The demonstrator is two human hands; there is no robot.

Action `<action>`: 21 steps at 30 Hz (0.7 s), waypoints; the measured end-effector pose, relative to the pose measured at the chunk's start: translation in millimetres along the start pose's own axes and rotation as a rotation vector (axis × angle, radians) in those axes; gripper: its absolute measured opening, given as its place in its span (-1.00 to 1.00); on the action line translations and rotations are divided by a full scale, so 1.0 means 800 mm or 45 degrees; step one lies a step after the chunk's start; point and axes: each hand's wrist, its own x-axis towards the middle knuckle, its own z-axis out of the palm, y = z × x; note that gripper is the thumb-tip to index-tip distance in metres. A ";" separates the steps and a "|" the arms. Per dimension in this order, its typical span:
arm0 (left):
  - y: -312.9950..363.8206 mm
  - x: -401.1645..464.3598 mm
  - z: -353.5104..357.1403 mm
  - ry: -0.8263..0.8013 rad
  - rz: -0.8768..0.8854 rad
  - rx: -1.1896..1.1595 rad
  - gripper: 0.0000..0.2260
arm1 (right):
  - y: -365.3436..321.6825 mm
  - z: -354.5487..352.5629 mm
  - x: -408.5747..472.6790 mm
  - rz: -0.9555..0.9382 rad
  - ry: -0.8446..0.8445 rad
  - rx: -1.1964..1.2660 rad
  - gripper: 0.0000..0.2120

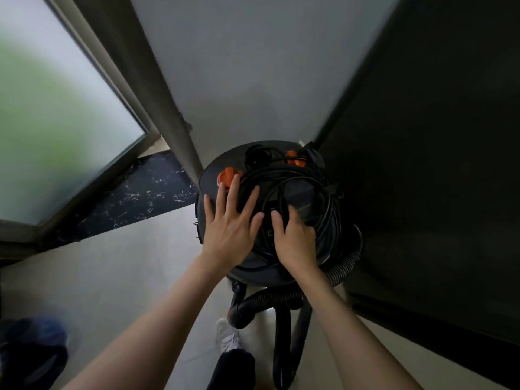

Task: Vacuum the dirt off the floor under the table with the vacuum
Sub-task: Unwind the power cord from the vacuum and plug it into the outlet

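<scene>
My forearms reach forward and down from the bottom of the view, bare to the wrists. My left hand point(230, 220) lies flat with its fingers spread and straight, the palm over the near left part of the vacuum's top and the fingertips reaching up to the orange knob point(227, 175). My right hand point(295, 235) sits just beside it, knuckles up, with its fingers curled down into the black cable point(309, 198) wound on top; it seems to grip the cable or a handle beneath it, but I cannot tell which.

The vacuum point(267, 266) is a round, dark canister standing on the pale floor point(126, 263) straight ahead of me, tucked into the corner where the grey wall point(253, 80) meets a dark panel point(436, 164) on the right. Its lid carries the loose coil of cable, which loops several times round the middle, and a second orange part point(294, 157) shows at the far edge. The ribbed black hose point(281, 298) curls out from the right side of the body, wraps along the near side and drops to the floor in front of my white shoe point(226, 337) and dark trouser leg.

At my lower left lies something dark blue, too blurred to name. Further left a strip of black speckled stone point(140, 198) runs along the base of a frosted glass pane point(56, 108) set in a dark frame
</scene>
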 end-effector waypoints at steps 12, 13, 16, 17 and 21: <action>-0.010 -0.057 0.012 -0.012 0.148 0.083 -0.41 | 0.012 0.033 -0.062 0.323 0.048 0.420 -0.62; -0.012 -0.067 0.013 -0.047 0.166 0.081 -0.38 | 0.016 0.040 -0.074 0.348 0.044 0.461 -0.62; -0.019 -0.098 0.014 -0.124 0.218 0.060 -0.36 | 0.027 0.061 -0.108 0.391 0.040 0.563 -0.59; -0.020 -0.108 0.013 -0.139 0.235 0.057 -0.34 | 0.030 0.068 -0.120 0.405 0.038 0.592 -0.57; -0.021 -0.149 0.009 -0.263 0.301 0.088 -0.29 | 0.038 0.091 -0.164 0.467 0.053 0.644 -0.51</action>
